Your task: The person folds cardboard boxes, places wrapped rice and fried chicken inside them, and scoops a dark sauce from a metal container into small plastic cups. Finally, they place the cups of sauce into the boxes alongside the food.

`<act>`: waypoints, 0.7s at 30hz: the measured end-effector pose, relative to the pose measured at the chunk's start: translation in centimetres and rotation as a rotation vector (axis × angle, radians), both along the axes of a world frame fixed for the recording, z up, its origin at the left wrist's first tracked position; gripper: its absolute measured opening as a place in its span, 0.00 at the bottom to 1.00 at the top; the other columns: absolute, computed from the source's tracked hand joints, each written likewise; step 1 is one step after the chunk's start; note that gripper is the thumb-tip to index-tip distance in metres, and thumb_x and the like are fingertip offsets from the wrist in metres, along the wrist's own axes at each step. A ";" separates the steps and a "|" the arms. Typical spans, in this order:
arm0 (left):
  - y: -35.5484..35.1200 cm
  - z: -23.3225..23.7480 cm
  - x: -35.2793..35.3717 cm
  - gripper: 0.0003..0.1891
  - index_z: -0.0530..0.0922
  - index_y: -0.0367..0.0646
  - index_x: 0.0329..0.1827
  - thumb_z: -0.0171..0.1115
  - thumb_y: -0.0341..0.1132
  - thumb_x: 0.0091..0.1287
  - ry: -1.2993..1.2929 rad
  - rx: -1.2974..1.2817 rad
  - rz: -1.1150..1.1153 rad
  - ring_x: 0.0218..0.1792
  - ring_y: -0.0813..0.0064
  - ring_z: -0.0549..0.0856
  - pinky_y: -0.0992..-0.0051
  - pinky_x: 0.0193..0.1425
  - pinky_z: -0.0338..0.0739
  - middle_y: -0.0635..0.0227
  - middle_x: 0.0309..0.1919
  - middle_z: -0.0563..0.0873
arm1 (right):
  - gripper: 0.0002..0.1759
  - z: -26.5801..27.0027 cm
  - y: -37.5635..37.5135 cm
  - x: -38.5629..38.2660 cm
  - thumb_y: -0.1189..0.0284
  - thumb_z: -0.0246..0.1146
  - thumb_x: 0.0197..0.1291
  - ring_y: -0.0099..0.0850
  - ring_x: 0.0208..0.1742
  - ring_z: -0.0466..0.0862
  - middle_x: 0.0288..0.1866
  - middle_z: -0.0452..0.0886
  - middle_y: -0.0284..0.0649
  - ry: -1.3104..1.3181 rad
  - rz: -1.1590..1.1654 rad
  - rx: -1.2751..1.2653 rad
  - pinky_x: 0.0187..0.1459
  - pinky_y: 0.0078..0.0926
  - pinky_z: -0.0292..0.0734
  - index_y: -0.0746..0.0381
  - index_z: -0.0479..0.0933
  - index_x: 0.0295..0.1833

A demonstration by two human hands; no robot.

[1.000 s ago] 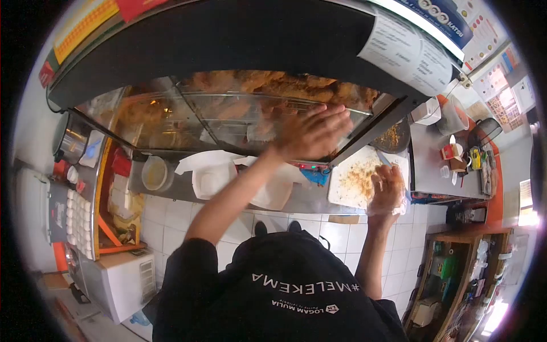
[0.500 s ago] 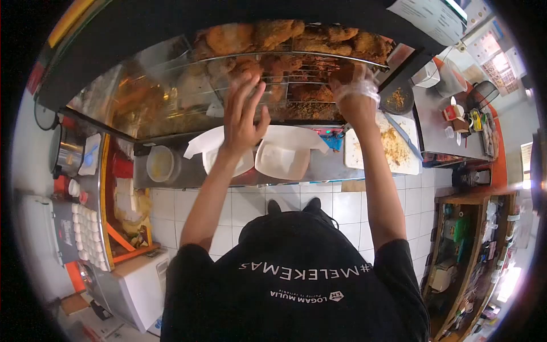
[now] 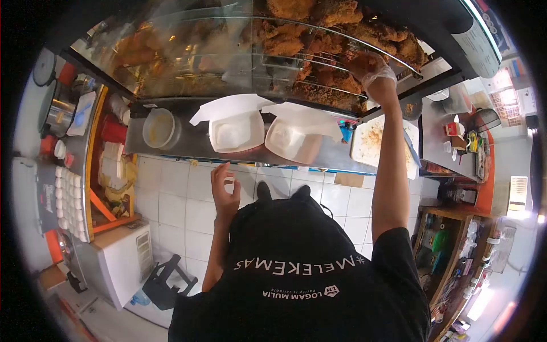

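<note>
My right hand (image 3: 375, 77), in a clear plastic glove, reaches into the display case among pieces of fried chicken (image 3: 336, 12). Its fingers blur into the brown pieces and wire rack (image 3: 333, 60), so its grip is unclear. Lower down, my left hand (image 3: 226, 191) hangs above the floor in front of the counter, fingers loosely curved and apart from the thumb, with nothing in it. Two open white paper boxes stand side by side on the metal counter (image 3: 191, 128), the left box (image 3: 231, 134) and the right box (image 3: 285, 139), both without food.
A round plastic tub (image 3: 159, 128) sits at the counter's left. To the right, a white cutting board (image 3: 370, 139) with crumbs bears a knife (image 3: 411, 148). Egg trays (image 3: 69, 199) stand at far left, a black stool (image 3: 170, 282) on the floor, wooden shelves (image 3: 450, 256) at right.
My left hand has drawn back from the case front to below the counter edge. The right hand stays inside the case. The view has shifted, showing more floor and the stool.
</note>
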State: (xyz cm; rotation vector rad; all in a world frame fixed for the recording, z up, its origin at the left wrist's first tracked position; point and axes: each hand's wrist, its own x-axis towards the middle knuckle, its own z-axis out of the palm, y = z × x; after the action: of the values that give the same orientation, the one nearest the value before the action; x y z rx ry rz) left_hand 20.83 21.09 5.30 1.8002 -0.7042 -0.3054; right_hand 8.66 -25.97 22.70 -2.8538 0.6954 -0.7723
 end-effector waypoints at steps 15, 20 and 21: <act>-0.7 1.7 4.2 0.27 0.73 0.46 0.69 0.63 0.20 0.66 0.021 0.016 -0.083 0.47 0.73 0.84 0.73 0.49 0.81 0.62 0.64 0.74 | 0.35 -2.4 10.5 -4.6 0.76 0.69 0.65 0.31 0.51 0.85 0.51 0.85 0.43 -0.638 0.199 1.144 0.55 0.28 0.81 0.68 0.65 0.75; 1.1 0.0 3.5 0.26 0.73 0.47 0.68 0.64 0.21 0.67 0.137 0.078 -0.056 0.47 0.74 0.84 0.73 0.50 0.81 0.63 0.63 0.74 | 0.31 -13.5 14.8 -5.5 0.77 0.72 0.58 0.30 0.56 0.82 0.56 0.82 0.40 -0.346 0.285 1.391 0.58 0.34 0.80 0.66 0.72 0.68; 1.4 -0.3 3.4 0.26 0.73 0.47 0.68 0.64 0.21 0.66 0.149 0.078 -0.063 0.47 0.73 0.84 0.72 0.50 0.81 0.63 0.63 0.74 | 0.31 -15.8 14.8 -5.0 0.74 0.73 0.58 0.32 0.56 0.82 0.57 0.81 0.41 -0.199 0.241 1.249 0.58 0.35 0.80 0.66 0.73 0.67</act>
State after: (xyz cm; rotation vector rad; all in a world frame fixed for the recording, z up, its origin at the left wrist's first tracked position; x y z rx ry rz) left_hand 24.25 22.45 5.02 1.8096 -0.6524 -0.5097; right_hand 3.65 -11.18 6.87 -1.6488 0.5036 -0.3452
